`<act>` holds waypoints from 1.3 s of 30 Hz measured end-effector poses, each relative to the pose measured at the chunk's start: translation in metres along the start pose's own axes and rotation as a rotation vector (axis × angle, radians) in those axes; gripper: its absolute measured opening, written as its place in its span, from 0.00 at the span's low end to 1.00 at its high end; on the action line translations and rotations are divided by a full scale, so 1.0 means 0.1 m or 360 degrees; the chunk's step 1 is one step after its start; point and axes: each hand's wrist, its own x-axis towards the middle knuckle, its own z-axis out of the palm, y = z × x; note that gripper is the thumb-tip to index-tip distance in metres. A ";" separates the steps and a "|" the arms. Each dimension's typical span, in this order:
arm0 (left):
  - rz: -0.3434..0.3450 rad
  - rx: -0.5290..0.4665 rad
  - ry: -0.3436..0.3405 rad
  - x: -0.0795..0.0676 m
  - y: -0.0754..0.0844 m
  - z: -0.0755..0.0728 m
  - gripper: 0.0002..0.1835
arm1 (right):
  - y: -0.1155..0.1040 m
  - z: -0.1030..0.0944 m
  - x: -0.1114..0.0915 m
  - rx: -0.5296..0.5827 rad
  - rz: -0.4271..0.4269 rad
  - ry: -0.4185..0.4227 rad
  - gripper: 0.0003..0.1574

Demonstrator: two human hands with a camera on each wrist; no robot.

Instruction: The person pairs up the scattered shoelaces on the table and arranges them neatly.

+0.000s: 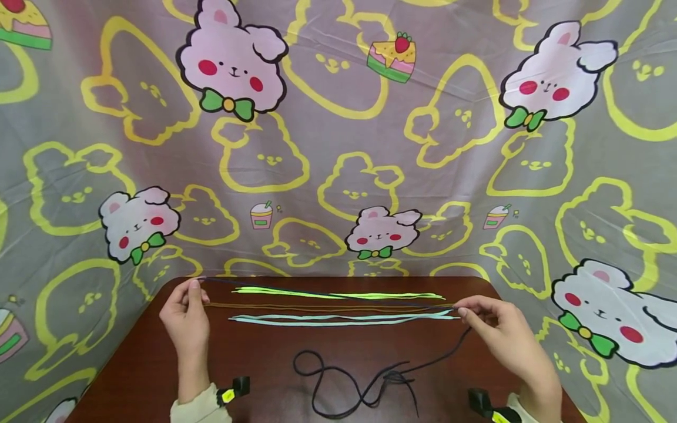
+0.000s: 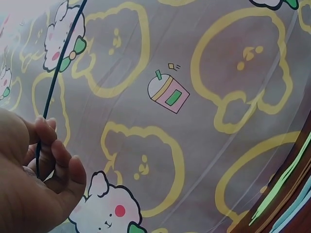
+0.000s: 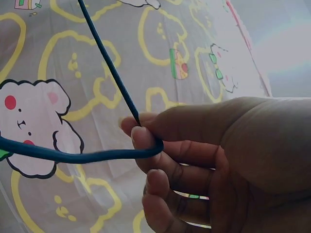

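A dark shoelace-like cord [image 1: 328,294] is stretched between both hands above the table. My left hand [image 1: 185,317] pinches one end of it between thumb and fingertips; in the left wrist view the cord [image 2: 53,82] runs up from the left hand [image 2: 43,170]. On the other side, my right hand [image 1: 499,329] pinches the cord farther along. Seen from the right wrist, the cord [image 3: 109,63] bends around a finger of the right hand [image 3: 194,160]. From there the slack drops to the table, lying in loose loops and a small tangle at the front.
Behind the loops, neon yellow laces [image 1: 391,295], brown laces [image 1: 317,307] and light blue laces [image 1: 338,322] lie side by side across the dark brown table [image 1: 254,358]. A patterned cloth [image 1: 328,129] hangs behind the table and along its sides.
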 end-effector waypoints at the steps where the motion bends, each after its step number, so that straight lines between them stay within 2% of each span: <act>1: -0.0005 -0.0004 0.0010 0.00 0.01 0.00 0.09 | 0.00 0.00 0.00 -0.0006 -0.0001 0.0019 0.09; 4: -0.0023 -0.0037 0.0049 0.01 -0.01 -0.01 0.09 | 0.01 0.00 0.01 -0.0036 -0.0009 0.0083 0.10; 11: -0.0060 -0.0118 0.0175 0.08 -0.24 -0.07 0.13 | 0.05 0.01 0.00 -0.0084 -0.0008 0.0194 0.10; 20: -0.0009 -0.0193 0.0374 0.13 -0.23 -0.17 0.13 | 0.09 -0.04 -0.02 -0.0102 0.0081 0.0236 0.14; 27: -0.0021 -0.0165 0.0390 0.15 -0.22 -0.22 0.15 | 0.11 -0.05 -0.01 -0.0085 0.0104 0.0276 0.15; 33: -0.0031 -0.0240 0.0444 0.17 -0.23 -0.27 0.14 | 0.10 -0.06 0.00 -0.0079 0.0114 0.0276 0.16; 39: -0.0028 -0.0248 0.0512 0.20 -0.23 -0.31 0.14 | 0.10 -0.07 -0.02 -0.0033 0.0039 0.0335 0.13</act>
